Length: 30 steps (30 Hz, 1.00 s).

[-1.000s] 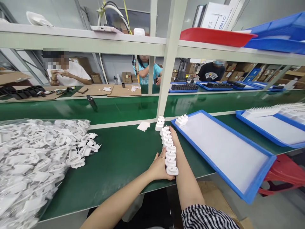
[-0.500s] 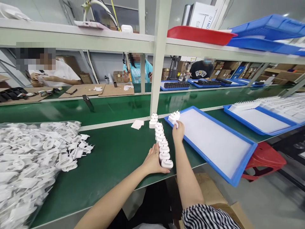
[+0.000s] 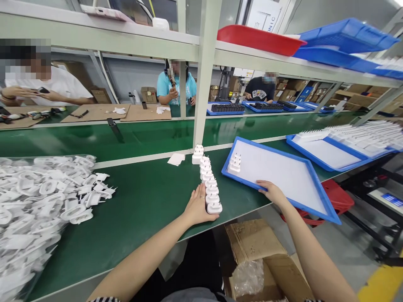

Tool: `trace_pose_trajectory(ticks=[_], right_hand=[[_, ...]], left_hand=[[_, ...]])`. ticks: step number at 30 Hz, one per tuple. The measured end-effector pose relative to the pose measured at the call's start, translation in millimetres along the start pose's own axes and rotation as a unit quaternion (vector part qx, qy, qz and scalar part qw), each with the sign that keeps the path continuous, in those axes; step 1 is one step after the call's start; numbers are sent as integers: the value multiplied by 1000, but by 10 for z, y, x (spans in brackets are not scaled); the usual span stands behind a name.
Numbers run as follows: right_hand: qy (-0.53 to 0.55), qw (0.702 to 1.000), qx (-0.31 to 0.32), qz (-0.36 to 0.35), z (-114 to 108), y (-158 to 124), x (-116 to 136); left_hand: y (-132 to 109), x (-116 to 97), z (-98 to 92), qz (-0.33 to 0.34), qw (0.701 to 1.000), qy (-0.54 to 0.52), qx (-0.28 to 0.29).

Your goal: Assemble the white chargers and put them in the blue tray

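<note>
A row of several white plug pieces stands on the green bench, running away from me. My left hand lies against the left side of the row's near end, fingers together and stretched, thumb curled under the nearest piece. My right hand holds the near rim of a blue tray with a white floor; its fingers curl over the edge. A few white plug pieces stand in the tray's far left corner.
A clear bag heaped with white plug parts fills the bench's left. A shelf post rises behind the row. More blue trays lie right. An open cardboard box sits below the bench edge. Other people work across the belt.
My right hand left the far end of the row, passed the tray's far left corner, and now grips the tray's near rim. The tray has turned. The left hand stayed by the row.
</note>
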State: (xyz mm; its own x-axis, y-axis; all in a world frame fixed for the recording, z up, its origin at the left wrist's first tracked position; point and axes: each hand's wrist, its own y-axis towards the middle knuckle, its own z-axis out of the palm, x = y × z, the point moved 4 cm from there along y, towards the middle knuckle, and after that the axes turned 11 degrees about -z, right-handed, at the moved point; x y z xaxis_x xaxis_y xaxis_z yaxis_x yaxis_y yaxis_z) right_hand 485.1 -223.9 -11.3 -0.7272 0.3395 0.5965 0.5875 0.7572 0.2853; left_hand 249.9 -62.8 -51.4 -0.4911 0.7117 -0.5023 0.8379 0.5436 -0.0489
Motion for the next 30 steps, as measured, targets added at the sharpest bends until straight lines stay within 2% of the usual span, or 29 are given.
trace_pose_trajectory(ticks=[3, 6, 11, 13, 16, 18, 20, 22, 23, 24, 26, 28, 29, 30], right_hand=[[-27, 994, 96, -46, -165, -159, -133], [-103, 971, 176, -121, -209, -274, -192], [-220, 917, 246, -221, -239, -326, -272], [-291, 887, 248, -259, -311, -297, -339], [-377, 844, 212, -318, -486, -231, -455], [-403, 843, 172, -312, -610, -193, -517], [-394, 880, 75, -254, -723, -177, -491], [-280, 938, -89, -185, -767, -219, -320], [-182, 955, -170, -162, -723, -255, -189], [-39, 960, -237, -145, -622, -278, -43], [28, 959, -238, -150, -221, -211, 363], [94, 959, -221, -151, 249, 3, 759], [217, 949, -203, -104, 493, 166, 878], [329, 927, -176, -38, 735, 345, 962]], left_hand=[[5, 1, 7, 5, 1000, 4, -4], [-1, -1, 2, 7, 1000, 7, -7], [-32, -9, -13, 1, 1000, 9, -9], [-42, -13, -17, -3, 1000, 7, -11], [-45, -17, -20, -5, 1000, 0, -19], [-39, -14, -19, -4, 1000, -7, -25], [-30, -6, -16, -4, 1000, -13, -25], [-25, 1, -12, -2, 1000, -16, -20], [-24, 2, -11, 1, 1000, -17, -16], [-24, 4, -11, 2, 1000, -19, -15], [-27, 4, -12, 3, 1000, -22, -14], [-30, 4, -14, -2, 999, -24, -21], [-31, 4, -15, -5, 999, -25, -24], [-31, 4, -14, -8, 999, -24, -28]])
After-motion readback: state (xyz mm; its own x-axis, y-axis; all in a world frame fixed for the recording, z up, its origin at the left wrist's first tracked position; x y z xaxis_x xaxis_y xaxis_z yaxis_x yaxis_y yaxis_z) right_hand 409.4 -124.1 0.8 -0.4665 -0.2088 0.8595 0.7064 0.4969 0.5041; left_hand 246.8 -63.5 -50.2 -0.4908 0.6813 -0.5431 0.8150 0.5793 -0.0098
